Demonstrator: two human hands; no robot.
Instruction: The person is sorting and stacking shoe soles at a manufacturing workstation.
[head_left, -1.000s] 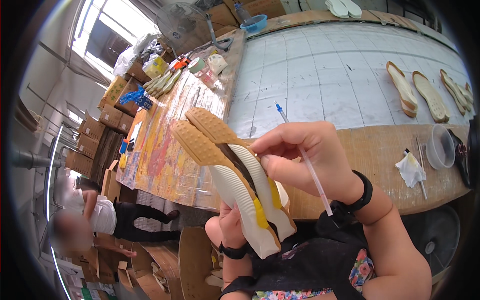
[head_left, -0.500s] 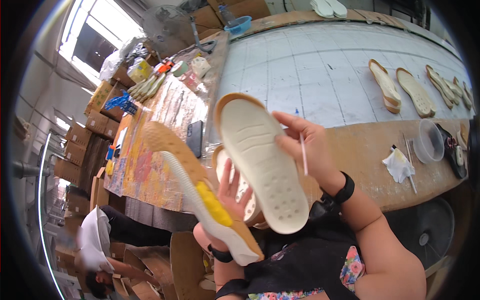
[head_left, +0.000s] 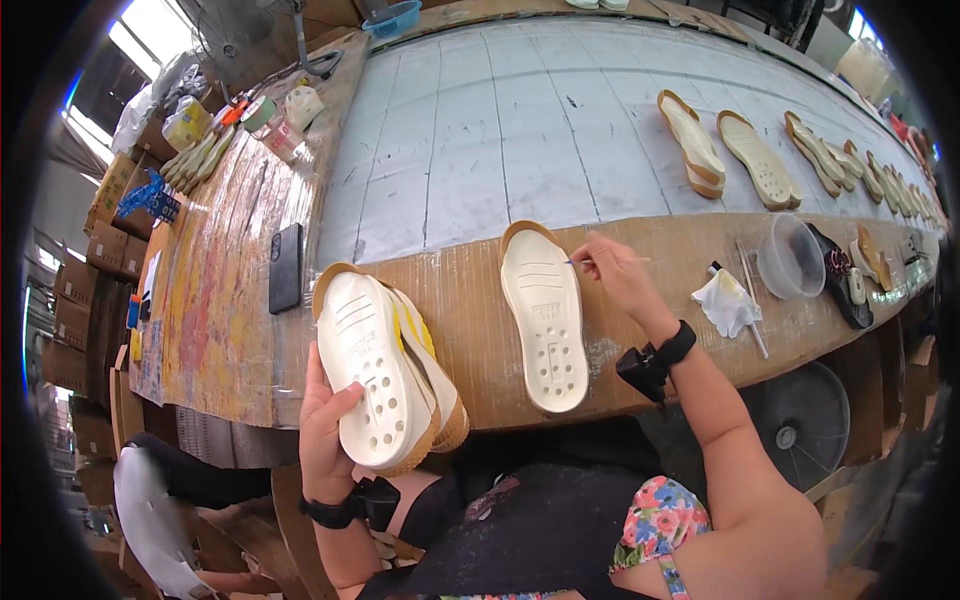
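My left hand [head_left: 327,425] grips a stack of cream shoe soles with tan rims and yellow edges [head_left: 385,365], held at the table's front edge with the perforated side up. One cream sole [head_left: 545,315] lies flat on the brown cardboard strip [head_left: 660,235] in front of me. My right hand [head_left: 620,275] rests just right of that sole and pinches a thin brush [head_left: 585,262], its tip touching the sole's upper right rim.
A black phone [head_left: 286,267] lies left of the soles. A clear plastic cup [head_left: 790,257], a white rag [head_left: 727,300] and a stick sit to the right. More soles [head_left: 690,140] line the grey table. Bottles and clutter stand far left. A person [head_left: 160,510] crouches lower left.
Both hands held the soles up near my face before. Now one sole lies on the cardboard, my right hand has the brush at its rim, and my left hand has lowered the stack.
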